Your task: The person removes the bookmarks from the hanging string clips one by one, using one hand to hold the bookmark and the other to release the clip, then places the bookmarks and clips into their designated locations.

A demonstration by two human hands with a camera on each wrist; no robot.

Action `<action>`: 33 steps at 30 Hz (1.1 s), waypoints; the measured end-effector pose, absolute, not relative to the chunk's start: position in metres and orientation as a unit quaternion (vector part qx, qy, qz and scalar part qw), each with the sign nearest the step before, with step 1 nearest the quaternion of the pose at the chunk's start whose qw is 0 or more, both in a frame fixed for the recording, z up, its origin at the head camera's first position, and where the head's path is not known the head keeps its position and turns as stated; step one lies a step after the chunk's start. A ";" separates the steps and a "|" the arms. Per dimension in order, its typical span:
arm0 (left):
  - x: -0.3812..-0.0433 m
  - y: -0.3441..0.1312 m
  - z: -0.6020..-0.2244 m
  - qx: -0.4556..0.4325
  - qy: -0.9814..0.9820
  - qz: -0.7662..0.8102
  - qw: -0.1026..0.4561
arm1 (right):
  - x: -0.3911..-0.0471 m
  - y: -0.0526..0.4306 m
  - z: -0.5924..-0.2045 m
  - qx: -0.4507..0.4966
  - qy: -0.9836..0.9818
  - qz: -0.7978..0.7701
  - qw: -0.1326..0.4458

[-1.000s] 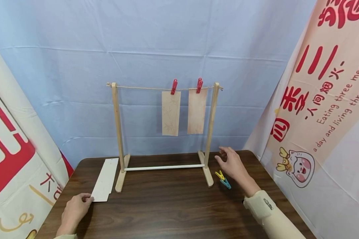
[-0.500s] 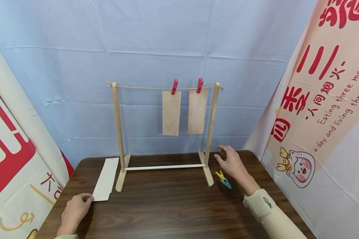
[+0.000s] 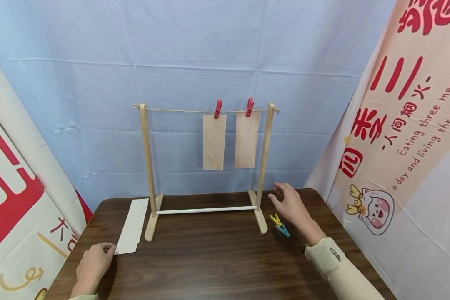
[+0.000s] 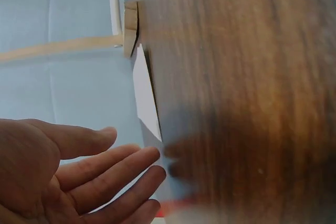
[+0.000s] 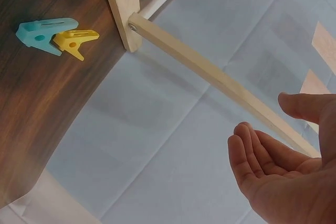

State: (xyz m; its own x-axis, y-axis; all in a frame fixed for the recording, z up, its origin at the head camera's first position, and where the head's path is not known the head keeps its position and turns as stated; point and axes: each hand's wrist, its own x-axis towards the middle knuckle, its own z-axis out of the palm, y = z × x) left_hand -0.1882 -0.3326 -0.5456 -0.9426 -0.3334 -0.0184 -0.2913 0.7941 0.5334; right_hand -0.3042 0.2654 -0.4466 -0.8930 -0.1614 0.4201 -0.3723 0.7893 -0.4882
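My left hand (image 3: 94, 264) is at the front corner of white paper strips (image 3: 132, 227) that lie overlapped on the table. In the left wrist view its thumb (image 4: 89, 142) stands apart from the fingers, with nothing between them. My right hand (image 3: 290, 206) hovers by the rack's right post, fingers loosely bent and holding nothing. Beside it on the table lie a yellow clothespin (image 3: 275, 219) and a teal clothespin (image 3: 283, 230), touching each other. Two red clothespins, one left (image 3: 218, 109) and one right (image 3: 250, 107), hold a beige card (image 3: 214, 143) and a pinkish card (image 3: 246, 141) on the cord.
A wooden rack (image 3: 262, 166) stands at the back of the brown table (image 3: 210, 258), its cord (image 3: 180, 111) strung between the post tops. A white rod (image 3: 206, 210) joins the posts low down. Pale blue cloth (image 3: 97, 91) hangs behind, with printed banners at both sides.
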 end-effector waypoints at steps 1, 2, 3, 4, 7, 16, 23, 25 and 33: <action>-0.188 -0.332 -0.545 0.162 -0.947 -0.275 0.042 | -0.304 0.265 -0.446 0.144 -0.929 0.291 0.180; -0.188 -0.332 -0.544 0.159 -0.947 -0.276 0.045 | -0.305 0.265 -0.446 0.144 -0.928 0.291 0.180; -0.188 -0.331 -0.543 0.155 -0.947 -0.277 0.049 | -0.305 0.265 -0.445 0.144 -0.929 0.291 0.180; -0.189 -0.331 -0.542 0.152 -0.947 -0.278 0.053 | -0.305 0.265 -0.445 0.146 -0.928 0.290 0.181; -0.190 -0.328 -0.538 0.142 -0.947 -0.282 0.063 | -0.305 0.265 -0.444 0.147 -0.927 0.291 0.185; -0.197 -0.314 -0.524 0.117 -0.943 -0.295 0.100 | -0.305 0.262 -0.440 0.147 -0.927 0.288 0.188; -0.205 -0.303 -0.516 0.091 -0.941 -0.302 0.124 | -0.305 0.258 -0.437 0.152 -0.926 0.293 0.184; -0.206 -0.300 -0.513 0.081 -0.939 -0.308 0.129 | -0.305 0.257 -0.437 0.152 -0.926 0.293 0.183; -0.211 -0.289 -0.504 0.033 -0.933 -0.330 0.139 | -0.307 0.253 -0.432 0.157 -0.929 0.279 0.185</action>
State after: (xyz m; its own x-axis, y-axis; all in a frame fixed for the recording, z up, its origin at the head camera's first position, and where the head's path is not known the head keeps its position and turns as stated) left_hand -0.2105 -0.2891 -0.5037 -0.9591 -0.1537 0.2377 0.0302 0.7795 0.6257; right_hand -0.3065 0.2526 -0.4318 -0.8822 -0.1879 0.4317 -0.3947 0.7951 -0.4605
